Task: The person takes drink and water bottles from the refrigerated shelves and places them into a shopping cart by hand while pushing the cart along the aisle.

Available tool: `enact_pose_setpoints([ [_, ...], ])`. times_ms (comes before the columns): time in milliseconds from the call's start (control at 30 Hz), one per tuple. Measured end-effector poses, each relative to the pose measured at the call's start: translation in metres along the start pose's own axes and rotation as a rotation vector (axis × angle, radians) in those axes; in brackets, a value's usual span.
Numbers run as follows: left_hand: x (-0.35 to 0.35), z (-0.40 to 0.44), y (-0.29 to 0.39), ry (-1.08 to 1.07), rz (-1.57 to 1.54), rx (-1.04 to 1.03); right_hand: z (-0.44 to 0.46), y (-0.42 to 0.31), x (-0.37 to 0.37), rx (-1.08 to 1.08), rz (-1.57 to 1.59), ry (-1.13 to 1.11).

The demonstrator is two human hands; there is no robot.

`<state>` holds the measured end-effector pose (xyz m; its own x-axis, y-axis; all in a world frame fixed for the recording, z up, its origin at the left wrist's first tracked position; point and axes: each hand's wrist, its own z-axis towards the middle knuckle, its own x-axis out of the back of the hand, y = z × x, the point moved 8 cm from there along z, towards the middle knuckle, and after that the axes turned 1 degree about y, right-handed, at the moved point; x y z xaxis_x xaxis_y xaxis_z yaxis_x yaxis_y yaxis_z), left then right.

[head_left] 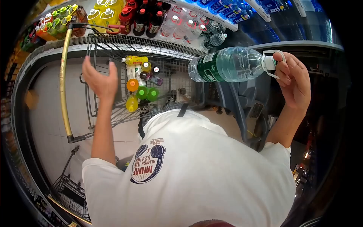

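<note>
My right hand (294, 77) grips the white carry handle at the neck of a large clear water bottle (236, 65) with a green label. The bottle lies nearly sideways in the air, its base pointing left over the right end of the shopping cart (177, 55). Fingers apart and holding nothing, my left hand (101, 79) is raised above the cart's left part, near its wire side. In the cart lie several small bottles, among them a yellow-labelled bottle (137, 60), an orange-capped bottle (132, 85) and green-capped bottles (152, 94).
Along the far side, a shelf holds yellow jugs (107, 17), dark red-capped bottles (155, 23) and clear bottles (181, 28). Blue-wrapped packs (227, 11) stand at upper right. The cart's gold handle bar (65, 83) is at left. Another cart (70, 191) stands at lower left.
</note>
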<state>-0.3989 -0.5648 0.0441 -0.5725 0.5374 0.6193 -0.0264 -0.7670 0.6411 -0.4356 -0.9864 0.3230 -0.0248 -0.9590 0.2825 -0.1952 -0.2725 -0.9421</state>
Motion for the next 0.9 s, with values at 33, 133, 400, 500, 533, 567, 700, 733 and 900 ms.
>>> enact_pose_setpoints([
  [33,-0.036,-0.028,0.015,-0.201,-0.419,0.171,-0.007,-0.006,0.001,0.039,-0.039,-0.035],
  [133,-0.126,-0.136,0.091,-0.884,-1.351,1.020,-0.011,-0.010,0.004,0.095,-0.051,-0.133],
  [400,-0.069,-0.232,0.201,-1.418,-1.874,1.564,0.018,0.011,-0.015,0.235,-0.343,0.166],
  [500,-0.053,-0.246,0.218,-1.552,-2.020,1.477,0.017,0.017,-0.044,0.231,-0.559,0.290],
  [533,-0.051,-0.244,0.218,-1.532,-2.007,1.488,0.017,0.018,-0.047,0.296,-0.675,0.308],
  [567,-0.049,-0.244,0.217,-1.505,-1.996,1.503,0.019,0.024,-0.049,0.358,-0.791,0.319],
  [700,-0.047,-0.261,0.200,-1.316,-1.794,1.690,0.034,0.083,-0.058,0.485,-0.790,0.279],
  [733,-0.046,-0.263,0.199,-1.314,-1.771,1.705,0.036,0.094,-0.061,0.393,-0.832,0.266],
  [900,-0.057,-0.276,0.191,-1.229,-1.755,1.847,0.052,0.151,-0.057,0.227,-0.855,0.257],
])
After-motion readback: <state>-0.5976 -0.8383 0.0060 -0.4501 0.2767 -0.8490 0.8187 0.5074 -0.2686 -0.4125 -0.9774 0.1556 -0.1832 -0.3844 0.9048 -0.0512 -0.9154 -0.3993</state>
